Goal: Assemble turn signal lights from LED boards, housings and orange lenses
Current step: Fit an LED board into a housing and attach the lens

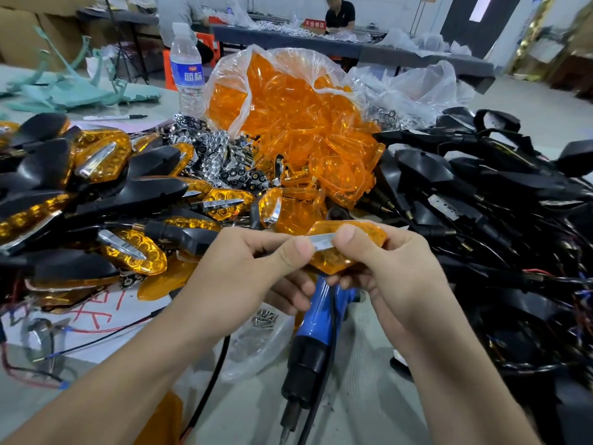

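Both my hands hold one orange lens (369, 234) over the table's middle. My left hand (256, 268) pinches a chrome strip (322, 243) on the lens with thumb and fingers. My right hand (385, 268) grips the lens from the right, its thumb pressing on top. Behind lies a clear bag of loose orange lenses (288, 101). Black housings with wires (481, 194) are heaped on the right. Finished signal lights (106, 155) pile up on the left. Chrome reflector pieces (218, 155) lie between the piles.
A blue and black electric screwdriver (311, 329) lies under my hands, tip toward me. A small bag of screws (263, 322) sits left of it. A water bottle (186, 69) stands at the back, a marker (115, 117) beside it. A person sits at a far table (340, 14).
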Available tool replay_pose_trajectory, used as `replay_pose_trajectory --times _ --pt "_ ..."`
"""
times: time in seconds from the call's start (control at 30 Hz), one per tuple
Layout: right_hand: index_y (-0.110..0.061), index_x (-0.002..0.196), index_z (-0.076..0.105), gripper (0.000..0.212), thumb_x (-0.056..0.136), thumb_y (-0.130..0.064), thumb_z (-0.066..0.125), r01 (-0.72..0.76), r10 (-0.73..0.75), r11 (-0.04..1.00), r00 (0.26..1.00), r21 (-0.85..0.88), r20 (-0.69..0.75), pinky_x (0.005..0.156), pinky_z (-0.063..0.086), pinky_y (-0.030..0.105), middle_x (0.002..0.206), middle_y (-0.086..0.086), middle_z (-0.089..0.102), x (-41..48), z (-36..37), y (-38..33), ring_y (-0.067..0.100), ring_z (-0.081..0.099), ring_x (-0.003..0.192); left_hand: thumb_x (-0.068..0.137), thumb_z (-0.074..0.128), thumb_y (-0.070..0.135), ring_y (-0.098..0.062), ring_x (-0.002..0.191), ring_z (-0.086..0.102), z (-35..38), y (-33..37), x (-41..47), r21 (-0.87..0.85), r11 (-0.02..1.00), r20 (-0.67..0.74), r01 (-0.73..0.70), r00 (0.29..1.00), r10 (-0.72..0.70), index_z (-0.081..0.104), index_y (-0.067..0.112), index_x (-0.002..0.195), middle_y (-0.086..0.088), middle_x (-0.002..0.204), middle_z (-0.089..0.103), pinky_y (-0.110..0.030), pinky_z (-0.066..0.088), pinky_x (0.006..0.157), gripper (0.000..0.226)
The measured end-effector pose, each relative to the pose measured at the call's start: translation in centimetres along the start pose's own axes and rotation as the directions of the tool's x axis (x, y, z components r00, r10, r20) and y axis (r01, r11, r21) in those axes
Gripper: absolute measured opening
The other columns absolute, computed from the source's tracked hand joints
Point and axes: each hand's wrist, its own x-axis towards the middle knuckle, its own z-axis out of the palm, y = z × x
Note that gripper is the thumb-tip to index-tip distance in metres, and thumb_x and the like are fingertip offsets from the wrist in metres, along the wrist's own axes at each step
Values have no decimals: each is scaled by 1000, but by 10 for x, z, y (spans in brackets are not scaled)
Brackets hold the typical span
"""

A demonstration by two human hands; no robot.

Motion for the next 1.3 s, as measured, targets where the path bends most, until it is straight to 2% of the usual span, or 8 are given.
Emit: replay_pose_trajectory --times 0.2,0.3,0.4,0.53,0.67,0.83,1.07,1.3 --pt "-4 83 80 37 67 -36 88 -134 138 990 987 47 -83 50 47 19 71 10 72 2 0 1 14 61 55 92 73 48 -23 75 76 -4 -2 2 -24 993 86 113 990 -111 84 16 98 -17 94 79 -26 60 65 34" --pt "6 86 75 56 60 -42 89 -156 165 986 973 64 -162 48 46 19 69 13 69 3 2 1 15 58 52 90 74 33 -7 99 76 -7 -4 2 158 987 4 26 1000 -27 78 39 119 9 111 80 -17 59 76 29" --pt "11 83 71 53 68 -37 88 -147 165 985 953 89 -254 45 44 19 66 16 65 3 6 3 16 56 49 74 86 42 25 114 55 -4 -6 -4 710 683 -67 -172 949 308 59 55 138 45 120 62 -5 46 94 70" --pt "6 70 68 54 82 -45 80 -187 180 982 934 6 -308 39 38 18 58 17 60 1 14 5 13 45 37 76 83 48 16 114 50 7 -10 -7 843 461 28 -276 879 476 63 36 141 34 115 56 6 27 98 69" --pt "-15 52 65 55 82 -62 65 -218 167 968 928 -122 -332 48 36 28 49 8 55 0 19 6 11 46 38 86 54 63 12 88 57 6 -12 -8 809 504 40 -302 884 466 56 44 128 32 83 61 -2 42 79 46" --pt "-18 49 61 56 94 -51 65 -162 119 977 955 -139 -273 44 37 26 47 6 52 0 15 4 10 42 35 86 61 61 6 85 61 4 -13 -8 772 539 25 -338 862 506 60 44 126 20 91 69 -11 47 72 43" --pt "-19 99 81 16 85 -26 77 137 -138 990 990 -24 -31 66 56 23 89 11 78 0 -1 1 20 72 76 83 73 63 24 110 56 -4 -10 -6 672 671 -46 -312 887 459 58 51 140 53 113 59 4 38 88 59" --pt "-19 117 77 42 80 2 75 215 -217 976 962 29 167 89 60 44 114 16 76 2 -8 4 37 73 105 83 76 59 9 98 67 -7 -5 -2 564 773 -23 -290 930 366 62 75 110 37 100 71 -3 48 75 35"
